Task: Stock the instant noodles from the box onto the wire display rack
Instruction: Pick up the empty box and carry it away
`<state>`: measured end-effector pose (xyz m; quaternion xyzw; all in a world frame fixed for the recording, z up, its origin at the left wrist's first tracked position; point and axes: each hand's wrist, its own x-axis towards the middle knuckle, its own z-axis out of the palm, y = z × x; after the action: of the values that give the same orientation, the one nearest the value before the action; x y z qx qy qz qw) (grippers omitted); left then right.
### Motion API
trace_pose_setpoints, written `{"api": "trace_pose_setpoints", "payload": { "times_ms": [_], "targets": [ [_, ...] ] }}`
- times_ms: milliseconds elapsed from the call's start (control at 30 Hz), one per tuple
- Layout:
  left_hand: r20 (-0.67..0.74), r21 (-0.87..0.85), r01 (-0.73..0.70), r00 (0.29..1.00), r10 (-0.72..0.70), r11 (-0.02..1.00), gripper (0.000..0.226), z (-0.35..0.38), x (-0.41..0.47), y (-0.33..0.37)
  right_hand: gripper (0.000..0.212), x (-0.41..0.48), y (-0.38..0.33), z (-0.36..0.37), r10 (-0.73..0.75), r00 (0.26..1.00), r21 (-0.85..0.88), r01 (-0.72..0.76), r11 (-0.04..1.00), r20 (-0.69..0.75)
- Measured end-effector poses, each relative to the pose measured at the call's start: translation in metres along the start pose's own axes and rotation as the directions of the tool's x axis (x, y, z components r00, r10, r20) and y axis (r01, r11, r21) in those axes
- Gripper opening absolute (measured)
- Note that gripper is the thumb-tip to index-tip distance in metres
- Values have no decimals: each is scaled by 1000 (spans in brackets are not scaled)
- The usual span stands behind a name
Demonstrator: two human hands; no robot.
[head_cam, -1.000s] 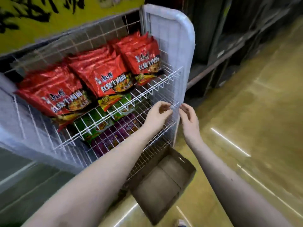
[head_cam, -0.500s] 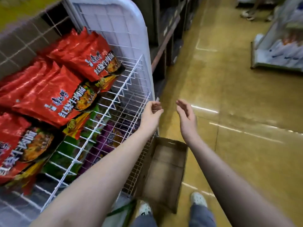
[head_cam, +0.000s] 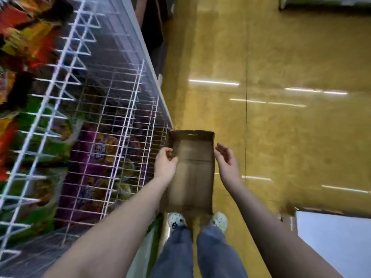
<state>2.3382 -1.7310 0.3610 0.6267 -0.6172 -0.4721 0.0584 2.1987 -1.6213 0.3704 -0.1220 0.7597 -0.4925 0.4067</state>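
An empty brown cardboard box (head_cam: pixel 192 177) lies open on the yellow floor just ahead of my shoes. The white wire display rack (head_cam: pixel 120 109) slopes along the left, with blurred red and green noodle packs (head_cam: pixel 22 47) on its upper tiers and purple packs (head_cam: pixel 96 149) lower down. My left hand (head_cam: pixel 165 164) hovers over the box's left wall with its fingers curled in and nothing visible in it. Beside the box's right wall, my right hand (head_cam: pixel 227 163) is held with spread fingers, palm turned inward, and is empty.
My two shoes (head_cam: pixel 175 220) and jeans stand at the box's near end. A white panel with a cardboard edge (head_cam: pixel 337 241) sits at the lower right. Dark shelving (head_cam: pixel 158 37) runs behind the rack. Glossy floor stretches to the right.
The view has swung down from the rack to the floor. Both hands came off the rack's right edge and now hang on either side of the empty box.
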Motion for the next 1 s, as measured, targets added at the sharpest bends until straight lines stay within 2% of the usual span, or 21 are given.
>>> {"api": "trace_pose_setpoints", "payload": {
  "times_ms": [300,567,633,800,1000],
  "targets": [
    [71,232,63,994,-82,971,41,91,95,-144,32,84,179,20,158,987,-209,-158,965,-15],
    [-56,436,207,977,-204,876,70,153,197,-271,32,180,326,44,222,975,-462,-199,865,-4],
    [-60,441,253,966,-253,861,78,169,212,-294,33,199,352,47,271,963,-495,-240,835,-10],
    [-162,334,309,949,-269,890,79,194,225,-319,42,212,387,54,330,944,-493,-295,818,-17],
    [-186,274,307,947,-263,911,71,194,209,-277,47,194,361,45,354,935,-416,-324,850,-7]
  ]
}}
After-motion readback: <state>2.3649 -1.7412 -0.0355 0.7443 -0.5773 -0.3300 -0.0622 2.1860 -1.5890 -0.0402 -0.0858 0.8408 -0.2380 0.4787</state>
